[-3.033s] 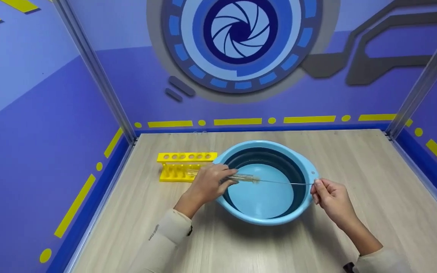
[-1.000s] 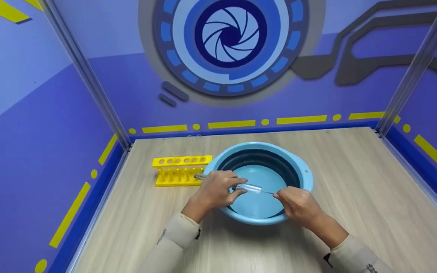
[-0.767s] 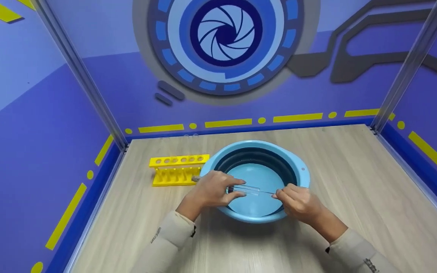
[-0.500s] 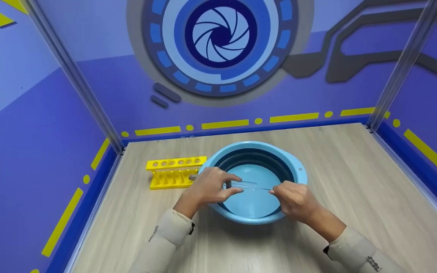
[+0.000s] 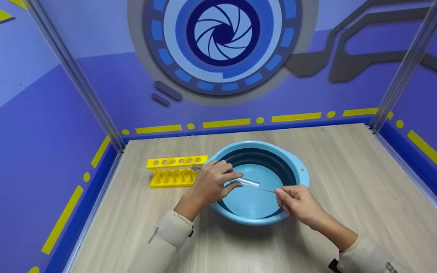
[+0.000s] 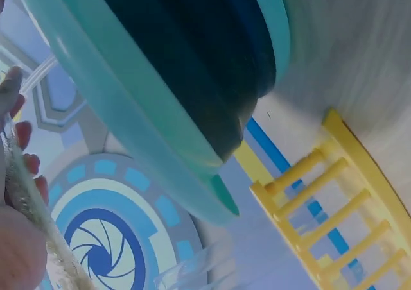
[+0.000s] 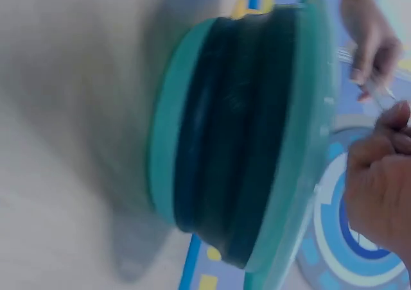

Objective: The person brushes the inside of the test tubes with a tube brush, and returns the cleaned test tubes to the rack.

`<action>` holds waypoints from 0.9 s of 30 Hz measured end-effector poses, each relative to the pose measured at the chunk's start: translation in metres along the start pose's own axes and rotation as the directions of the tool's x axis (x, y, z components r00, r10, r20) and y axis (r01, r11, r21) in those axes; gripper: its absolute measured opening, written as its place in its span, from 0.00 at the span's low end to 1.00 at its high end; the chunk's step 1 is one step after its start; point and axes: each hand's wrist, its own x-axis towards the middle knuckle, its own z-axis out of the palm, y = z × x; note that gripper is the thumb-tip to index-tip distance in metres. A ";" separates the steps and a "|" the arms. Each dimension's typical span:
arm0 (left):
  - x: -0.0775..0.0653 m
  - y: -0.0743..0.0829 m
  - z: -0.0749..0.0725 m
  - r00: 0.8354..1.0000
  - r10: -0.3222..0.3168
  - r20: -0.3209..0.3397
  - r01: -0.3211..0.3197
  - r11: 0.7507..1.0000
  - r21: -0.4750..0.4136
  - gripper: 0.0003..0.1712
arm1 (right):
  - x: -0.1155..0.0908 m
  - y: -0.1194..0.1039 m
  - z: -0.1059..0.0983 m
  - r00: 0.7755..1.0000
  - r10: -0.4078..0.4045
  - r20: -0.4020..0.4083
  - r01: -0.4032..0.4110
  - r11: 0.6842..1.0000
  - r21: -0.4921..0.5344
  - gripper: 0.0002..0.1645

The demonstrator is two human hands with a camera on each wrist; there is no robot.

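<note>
Over the basin, my left hand point(image 5: 211, 181) grips a clear glass test tube point(image 5: 249, 182), its open end pointing right and slightly down. My right hand point(image 5: 298, 201) pinches the thin wire handle point(image 5: 268, 190) of a test tube brush, which runs into the tube's mouth. Brownish bristles point(image 6: 32, 206) show inside the tube in the left wrist view, near the palm; from the head view the tube's far end pokes out left of the hand. Below both hands stands a light blue basin point(image 5: 298, 163) with a dark folding wall.
A yellow test tube rack point(image 5: 176, 162) stands left of the basin, close to its rim. Faint clear tubes point(image 6: 192, 264) rise from the rack in the left wrist view. Blue printed panels point(image 5: 101, 94) enclose the wooden table point(image 5: 340, 163) at the back and sides.
The right hand came in from the basin's right rim, sliding the brush deeper into the tube. Since half a second ago, it has turned and shifted slightly right; the tube's closed end has tipped up.
</note>
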 end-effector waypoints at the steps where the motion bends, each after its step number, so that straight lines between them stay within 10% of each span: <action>1: 0.000 -0.001 -0.001 1.000 0.005 0.001 -0.005 1.000 0.007 0.15 | 0.001 -0.003 -0.002 0.998 0.047 0.031 -0.048 0.998 0.041 0.28; 4: -0.001 -0.005 -0.002 1.000 0.015 0.018 -0.015 1.000 0.016 0.16 | 0.004 -0.007 -0.006 0.992 0.102 0.078 -0.109 0.990 0.092 0.29; 7: -0.003 -0.008 -0.004 0.999 0.009 0.052 -0.010 1.000 0.015 0.19 | 0.006 -0.005 -0.004 0.995 -0.080 0.064 0.086 0.992 -0.096 0.23; 9: -0.006 -0.010 -0.004 0.997 0.006 0.079 -0.007 1.000 0.011 0.23 | 0.008 -0.001 -0.002 0.948 -0.312 0.060 0.315 0.899 -0.304 0.17; 12: -0.011 -0.012 -0.006 0.993 0.005 0.120 -0.006 1.000 0.003 0.27 | 0.012 0.006 0.000 0.777 -0.625 0.082 0.557 0.621 -0.551 0.15; 15: -0.014 -0.013 -0.008 0.986 -0.011 0.169 0.017 0.999 -0.032 0.30 | 0.015 0.011 -0.002 0.650 -0.750 0.121 0.633 0.446 -0.633 0.12; 21: -0.017 -0.013 -0.012 0.941 -0.102 0.322 0.145 0.983 -0.113 0.31 | 0.019 0.018 -0.011 0.539 -0.816 0.207 0.670 0.267 -0.693 0.23; 27: -0.020 -0.016 -0.016 0.905 -0.127 0.407 0.210 0.963 -0.167 0.32 | 0.018 0.023 -0.020 0.496 -0.832 0.248 0.677 0.192 -0.711 0.24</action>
